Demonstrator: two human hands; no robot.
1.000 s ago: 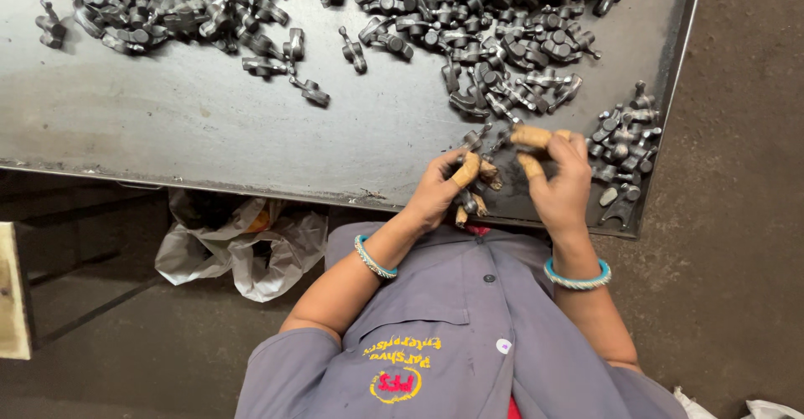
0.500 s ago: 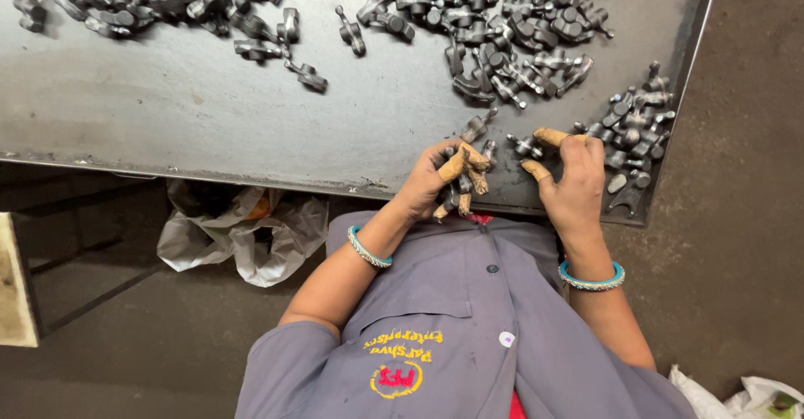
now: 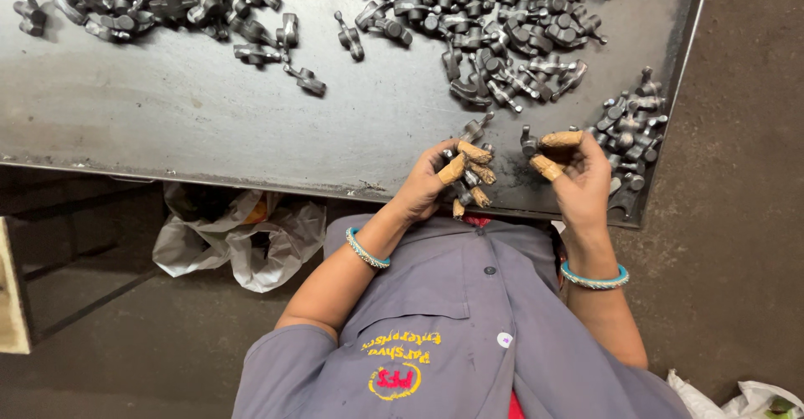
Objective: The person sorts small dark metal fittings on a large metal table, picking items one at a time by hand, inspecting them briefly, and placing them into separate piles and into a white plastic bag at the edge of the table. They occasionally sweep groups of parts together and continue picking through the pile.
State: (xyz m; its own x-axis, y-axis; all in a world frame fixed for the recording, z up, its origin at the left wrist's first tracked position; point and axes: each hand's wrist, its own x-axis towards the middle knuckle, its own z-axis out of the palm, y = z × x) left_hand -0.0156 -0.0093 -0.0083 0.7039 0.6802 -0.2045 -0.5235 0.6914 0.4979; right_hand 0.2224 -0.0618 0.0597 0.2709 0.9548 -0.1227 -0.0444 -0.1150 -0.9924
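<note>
Since a moment ago both hands have drawn apart: then they were pressed together over one clump of parts at the near edge of the bench (image 3: 167, 126), and now my left hand (image 3: 440, 180) sits curled shut around a small bunch of dark metal forgings (image 3: 466, 176), thumb and fingers wrapped in tan finger cots, while my right hand (image 3: 578, 176) has swung out toward the small pile (image 3: 628, 130) at the bench's right edge. That right hand is half open, thumb and forefinger pinching a single forging (image 3: 529, 142) just off the bench surface. To me this looks like sorting, with one piece taken out of the bunch to be checked or set aside. Counting: two hands, one bangle on each wrist, one piece in the right; the left holds several, perhaps four or five, though I cannot count them exactly as my fingers cover them. On the bench lie three loose groups of forgings: a long scatter at the far left (image 3: 167, 0), a dense heap in the middle (image 3: 494, 42), and the small pile at the right, each too tangled to number; a crumpled white bag (image 3: 243, 243) lies on the floor below
</note>
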